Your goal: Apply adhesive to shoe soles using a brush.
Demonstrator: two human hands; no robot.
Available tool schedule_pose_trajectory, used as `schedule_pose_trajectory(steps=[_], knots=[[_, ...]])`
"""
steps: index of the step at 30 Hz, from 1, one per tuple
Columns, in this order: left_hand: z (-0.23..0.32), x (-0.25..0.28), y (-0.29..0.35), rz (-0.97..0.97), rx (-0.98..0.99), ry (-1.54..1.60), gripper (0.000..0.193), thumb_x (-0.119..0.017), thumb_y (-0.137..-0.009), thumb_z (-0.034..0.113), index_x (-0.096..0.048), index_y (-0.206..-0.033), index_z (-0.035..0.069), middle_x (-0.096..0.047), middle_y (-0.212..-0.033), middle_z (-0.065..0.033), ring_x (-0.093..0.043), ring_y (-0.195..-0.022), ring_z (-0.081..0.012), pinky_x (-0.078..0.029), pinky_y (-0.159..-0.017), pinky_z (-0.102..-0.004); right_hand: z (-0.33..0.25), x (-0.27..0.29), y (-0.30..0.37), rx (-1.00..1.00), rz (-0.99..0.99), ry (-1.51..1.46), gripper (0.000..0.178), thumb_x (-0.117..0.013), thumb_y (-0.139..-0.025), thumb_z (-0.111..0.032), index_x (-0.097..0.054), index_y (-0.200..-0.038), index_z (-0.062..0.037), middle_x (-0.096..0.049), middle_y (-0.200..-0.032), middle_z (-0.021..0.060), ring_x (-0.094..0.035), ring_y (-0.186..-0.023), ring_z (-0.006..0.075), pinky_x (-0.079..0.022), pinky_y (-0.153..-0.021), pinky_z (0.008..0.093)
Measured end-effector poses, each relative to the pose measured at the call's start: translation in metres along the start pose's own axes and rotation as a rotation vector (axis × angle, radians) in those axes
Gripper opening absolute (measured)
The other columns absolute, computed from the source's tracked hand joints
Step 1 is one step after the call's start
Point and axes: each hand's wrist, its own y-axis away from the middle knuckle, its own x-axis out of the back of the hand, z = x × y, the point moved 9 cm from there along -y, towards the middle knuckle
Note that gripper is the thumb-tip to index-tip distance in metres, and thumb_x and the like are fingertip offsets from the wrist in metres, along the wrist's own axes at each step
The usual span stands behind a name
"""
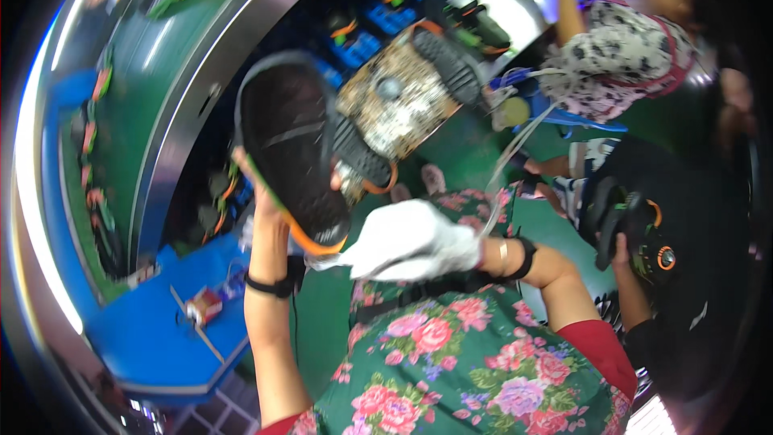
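Observation:
A black shoe sole (286,137) with a green and orange edge is held up, its dark recessed side facing me. My bare left hand (270,213) is closed round its side near the heel. In a white glove, my right hand (415,242) is closed at the orange heel end. Whatever its fingers pinch is hidden by the glove and blur. Just beyond, another black sole (364,153) lies on a stained, mottled work board (407,105). A third sole (451,64) rests at the board's far right, and a small grey round object (390,89) sits between them.
A curved green conveyor (181,48) carrying shoes runs along the left. A blue table (153,338) stands lower left with a small red box (204,306). At right, a person in black holds a shoe (644,234). Another person in patterned clothing (620,48) works at far right.

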Motion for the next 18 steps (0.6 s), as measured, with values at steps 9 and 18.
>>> schedule_pose_trajectory(steps=[9,18], knots=[[-0.017,0.03,-0.002,0.033,0.249,-0.047,0.108,-0.026,-0.084,0.089,-0.045,-0.149,0.005,-0.066,-0.117,-0.0268,-0.071,-0.086,-0.0414,-0.062,-0.077,-0.0508,0.008,-0.028,-0.001,0.06,-0.275,0.352,0.032,-0.078,-0.08,-0.01,-0.076,-0.112,-0.0088,-0.074,-0.117,0.012,-0.072,-0.091,0.0247,-0.058,-0.078,0.0346],[-0.024,0.056,0.011,0.143,0.416,-0.308,0.091,-0.039,-0.094,0.075,-0.045,-0.148,0.003,-0.064,-0.129,-0.0239,-0.073,-0.093,-0.04,-0.063,-0.082,-0.0511,0.021,-0.041,-0.009,0.073,-0.294,0.43,0.023,-0.079,-0.078,-0.008,-0.079,-0.101,-0.0109,-0.077,-0.106,0.0059,-0.072,-0.089,0.0243,-0.056,-0.079,0.0361]])
